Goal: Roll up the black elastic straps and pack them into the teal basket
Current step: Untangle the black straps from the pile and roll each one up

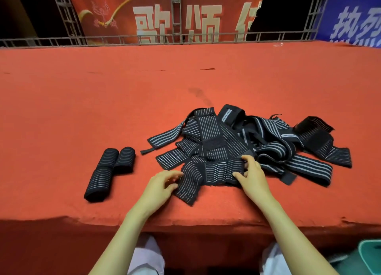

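A tangled heap of black elastic straps (243, 143) with thin grey stripes lies on the red carpeted platform (82, 99). Three rolled straps (111, 171) sit together to the left of the heap. My left hand (162, 185) pinches the near left end of one flat strap (206, 171) at the front of the heap. My right hand (250, 172) grips the same strap's right part, fingers curled over its edge. A corner of the teal basket (371, 254) shows at the bottom right, below the platform's edge.
The platform's front edge (185, 223) runs just below my wrists. Metal truss railing (177, 35) and red and blue banners stand at the far side. White trouser knees show beneath the edge.
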Tool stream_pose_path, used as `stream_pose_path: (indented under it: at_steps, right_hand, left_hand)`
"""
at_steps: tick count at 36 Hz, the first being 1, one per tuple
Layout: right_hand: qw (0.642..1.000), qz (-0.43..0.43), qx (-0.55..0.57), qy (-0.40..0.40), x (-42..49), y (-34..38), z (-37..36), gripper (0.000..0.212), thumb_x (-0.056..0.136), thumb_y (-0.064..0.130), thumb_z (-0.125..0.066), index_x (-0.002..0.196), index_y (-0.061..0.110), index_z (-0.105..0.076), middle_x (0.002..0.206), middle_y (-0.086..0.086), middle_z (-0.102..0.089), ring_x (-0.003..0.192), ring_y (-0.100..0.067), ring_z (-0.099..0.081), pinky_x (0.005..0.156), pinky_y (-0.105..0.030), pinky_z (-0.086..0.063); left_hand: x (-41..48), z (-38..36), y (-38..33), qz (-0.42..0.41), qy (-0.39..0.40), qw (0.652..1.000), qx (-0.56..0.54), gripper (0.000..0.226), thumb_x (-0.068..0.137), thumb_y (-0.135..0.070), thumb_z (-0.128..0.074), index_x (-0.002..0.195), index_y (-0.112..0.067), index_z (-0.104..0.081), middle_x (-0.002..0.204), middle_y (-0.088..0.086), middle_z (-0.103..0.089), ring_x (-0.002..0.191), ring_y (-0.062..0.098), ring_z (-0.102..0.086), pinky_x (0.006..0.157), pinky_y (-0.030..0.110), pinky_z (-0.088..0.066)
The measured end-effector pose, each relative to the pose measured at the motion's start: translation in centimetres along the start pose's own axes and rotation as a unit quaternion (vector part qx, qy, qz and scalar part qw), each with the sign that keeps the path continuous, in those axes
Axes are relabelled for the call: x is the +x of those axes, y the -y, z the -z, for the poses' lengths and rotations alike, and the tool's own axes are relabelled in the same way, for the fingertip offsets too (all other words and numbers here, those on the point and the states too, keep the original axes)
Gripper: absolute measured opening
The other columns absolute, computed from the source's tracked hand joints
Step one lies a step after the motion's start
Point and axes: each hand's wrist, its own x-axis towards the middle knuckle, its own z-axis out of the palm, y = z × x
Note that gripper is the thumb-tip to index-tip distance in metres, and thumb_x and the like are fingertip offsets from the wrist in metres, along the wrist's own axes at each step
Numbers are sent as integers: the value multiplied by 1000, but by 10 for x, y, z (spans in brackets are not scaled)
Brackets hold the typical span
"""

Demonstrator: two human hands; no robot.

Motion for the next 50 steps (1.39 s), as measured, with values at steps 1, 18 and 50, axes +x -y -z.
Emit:
stream_pose_path:
  at_steps: [1, 18, 50]
  right_hand:
    - [1000, -5, 8, -4, -1, 0, -1, 54, 83, 10, -70, 130, 11, -45, 111, -9, -53, 89, -19, -50, 89, -36, -45]
    - [996, 7, 38, -86, -10, -1, 6, 17, 88, 6, -63, 87, 13, -48, 90, -6, -58, 81, -27, -55, 74, -33, -41]
    - [974, 61, 105, -193, -13, 15, 47, 12, 85, 9, -68, 88, 21, -70, 86, -6, -53, 88, -20, -49, 79, -19, -34]
  left_hand:
    - [0, -4, 3, 23, -37, 999, 16, 35, 80, -13, -73, 108, -30, -62, 99, -10, -58, 94, -3, -56, 94, 26, -44]
    - [-13, -16, -17, 147, -179, 970, -78, 23, 90, -8, -58, 76, -18, -42, 71, -3, -59, 71, 20, -56, 70, 36, -43]
    - [-3, 39, -19, -3, -268, 962, -51, 12, 79, -13, -74, 83, -23, -71, 98, -6, -60, 98, 12, -48, 91, 28, -38]
